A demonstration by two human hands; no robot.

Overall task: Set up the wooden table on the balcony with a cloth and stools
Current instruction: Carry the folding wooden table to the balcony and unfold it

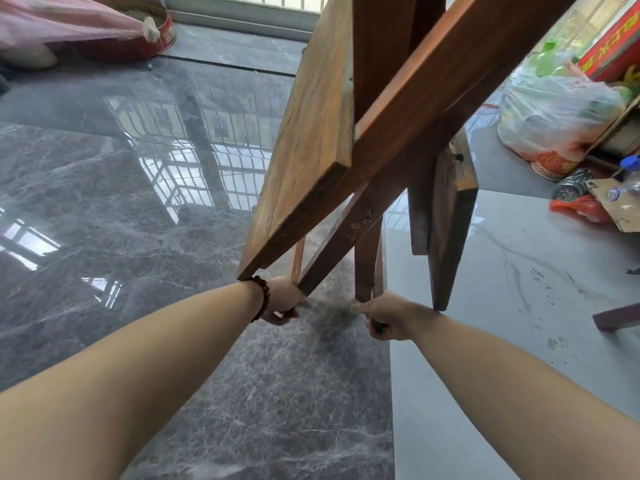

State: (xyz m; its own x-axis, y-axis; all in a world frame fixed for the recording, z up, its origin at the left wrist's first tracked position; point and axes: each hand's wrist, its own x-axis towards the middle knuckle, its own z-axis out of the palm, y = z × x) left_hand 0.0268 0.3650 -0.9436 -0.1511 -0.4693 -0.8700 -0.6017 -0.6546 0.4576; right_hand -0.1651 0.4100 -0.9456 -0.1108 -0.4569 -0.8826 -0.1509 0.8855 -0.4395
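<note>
Two hands hold the folded table (304, 133) by its near, low end, left hand (282, 301) and right hand (386, 318) both curled tight round it. Its long axis rises straight ahead, away from them.

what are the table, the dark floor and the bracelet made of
Table: solid wood by the look, brown stain worn matt, grain and rough end cuts showing.
Floor: polished stone or marble-look tile, dark grey with white veins, mirror-like reflections.
Bracelet: round dark red beads, wood or stone, cannot tell.
</note>
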